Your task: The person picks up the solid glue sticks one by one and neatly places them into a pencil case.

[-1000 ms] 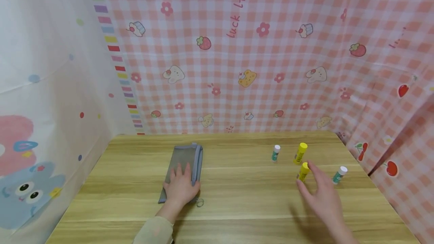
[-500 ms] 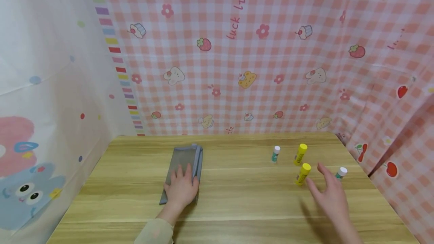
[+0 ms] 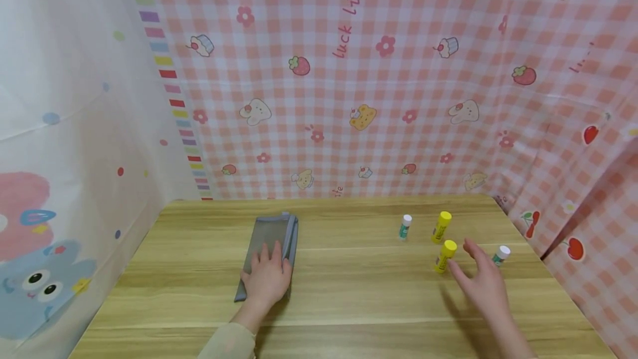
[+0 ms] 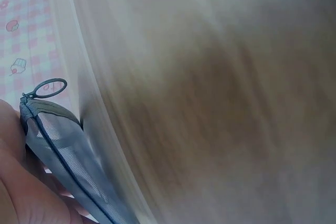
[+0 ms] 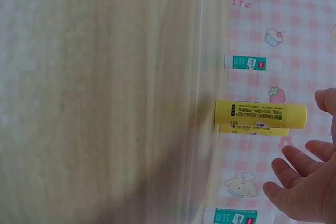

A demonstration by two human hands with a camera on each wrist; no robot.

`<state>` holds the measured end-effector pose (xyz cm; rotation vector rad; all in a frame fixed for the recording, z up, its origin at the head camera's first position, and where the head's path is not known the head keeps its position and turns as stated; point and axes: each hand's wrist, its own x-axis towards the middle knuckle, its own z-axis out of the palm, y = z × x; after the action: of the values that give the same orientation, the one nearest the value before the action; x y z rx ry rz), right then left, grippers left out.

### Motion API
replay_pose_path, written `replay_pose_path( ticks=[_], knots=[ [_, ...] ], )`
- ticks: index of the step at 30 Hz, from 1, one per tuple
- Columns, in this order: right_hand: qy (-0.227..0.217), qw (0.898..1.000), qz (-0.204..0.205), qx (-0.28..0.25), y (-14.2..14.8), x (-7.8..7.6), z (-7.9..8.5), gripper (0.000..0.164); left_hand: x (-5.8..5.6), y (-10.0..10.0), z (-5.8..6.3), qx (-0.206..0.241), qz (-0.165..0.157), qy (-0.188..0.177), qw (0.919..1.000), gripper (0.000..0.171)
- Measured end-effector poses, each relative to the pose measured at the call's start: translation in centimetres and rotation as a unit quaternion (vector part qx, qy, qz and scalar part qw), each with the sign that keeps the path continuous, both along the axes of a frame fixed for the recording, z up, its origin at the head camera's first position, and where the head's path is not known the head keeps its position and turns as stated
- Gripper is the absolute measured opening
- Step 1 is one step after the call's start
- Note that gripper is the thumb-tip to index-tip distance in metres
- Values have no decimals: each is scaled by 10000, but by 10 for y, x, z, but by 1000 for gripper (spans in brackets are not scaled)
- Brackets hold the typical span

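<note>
My left hand [image 3: 266, 281] rests with spread fingers on a grey mesh zip pouch [image 3: 269, 230], which lies on the left half of the table. In the left wrist view, the pouch's zipper pull ring [image 4: 50, 88] sticks out beyond its corner. My right hand [image 3: 483, 284] hovers with parted fingers just right of the nearer yellow glue stick [image 3: 445, 257], which stands upright. The right wrist view shows nothing between thumb and fingers. Behind it stands another yellow glue stick [image 3: 441, 227].
A small green glue stick with a white cap [image 3: 405, 227] stands left of the yellow pair. Another green one [image 3: 501, 255] is partly hidden behind my right hand. Pink checked cloth [image 3: 324, 93] hangs behind the wooden table [image 3: 359, 303].
My right hand has drawn back to the right from the nearer yellow glue stick, which its fingers surrounded earlier. The zipper ring has gone from the head view. The left hand has barely moved.
</note>
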<state>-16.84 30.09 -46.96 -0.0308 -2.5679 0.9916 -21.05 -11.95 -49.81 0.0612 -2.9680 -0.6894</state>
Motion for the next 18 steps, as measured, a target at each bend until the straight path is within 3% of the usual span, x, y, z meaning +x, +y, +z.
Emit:
replay_pose_path(
  ticks=[18],
  knots=[
    [-788,9945,218,-660,2,-16,-8,67,3,3,0,100,25,98,9999,54]
  ],
)
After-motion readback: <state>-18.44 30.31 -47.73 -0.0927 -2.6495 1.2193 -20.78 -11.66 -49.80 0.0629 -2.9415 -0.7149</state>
